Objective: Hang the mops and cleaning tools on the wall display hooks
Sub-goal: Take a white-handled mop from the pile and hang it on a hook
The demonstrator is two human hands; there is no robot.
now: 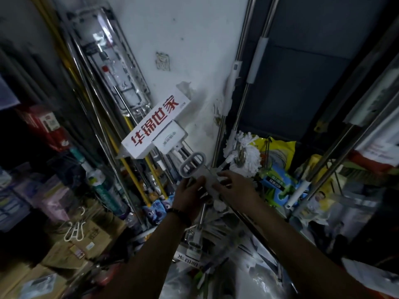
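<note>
Both my hands hold a grey mop handle [195, 164] whose slotted hanging loop points up toward the wall. My left hand [190, 195] grips the handle from the left just below the loop. My right hand [233, 186] has its fingers curled on the same handle from the right. The handle's metal pole [201, 214] runs down between my forearms. White string mop heads [246, 156] lean in the corner just right of the loop. Other mops with metal poles [241, 104] stand against the white wall [190, 39].
A white box with red characters [155, 124] juts from the wall left of the loop. Packaged mops [112, 67] and yellow poles [133, 175] lean at the left. Cardboard boxes [90, 236] fill the lower left. Colourful bags [278, 182] and shelving [367, 130] crowd the right.
</note>
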